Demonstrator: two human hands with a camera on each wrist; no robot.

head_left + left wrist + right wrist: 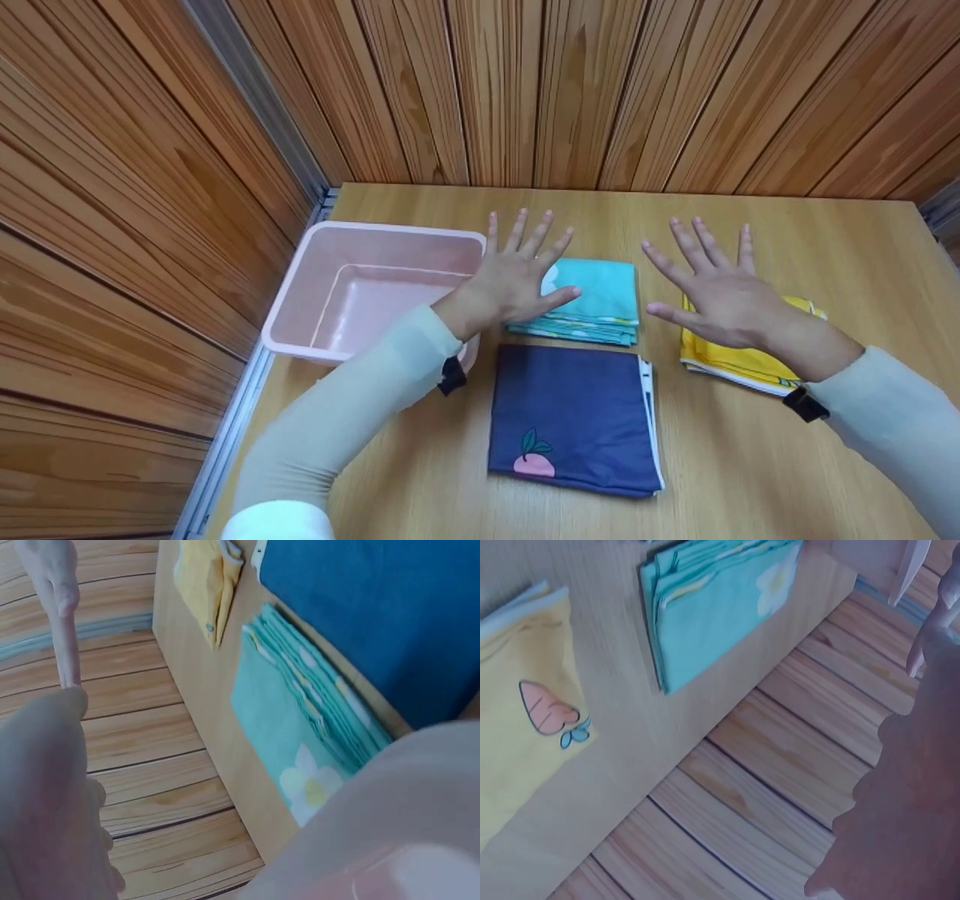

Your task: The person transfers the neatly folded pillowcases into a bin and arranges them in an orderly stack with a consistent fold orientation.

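Just under the splayed, empty left hand [517, 281] the folded teal cloth [596, 300] is found, long axis running sideways toward the equally spread, empty right hand [716, 296], which is held farther off over the yellow cloth [739, 360].

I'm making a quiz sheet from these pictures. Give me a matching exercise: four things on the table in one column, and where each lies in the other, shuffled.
Things:
1. pink tub
2. teal cloth
3. navy cloth
4. yellow cloth

Places:
A. nearest the person, in the middle
B. partly under the right hand
C. at the table's left edge, by the wall
D. partly under the left hand

Pairs: 1-C, 2-D, 3-A, 4-B
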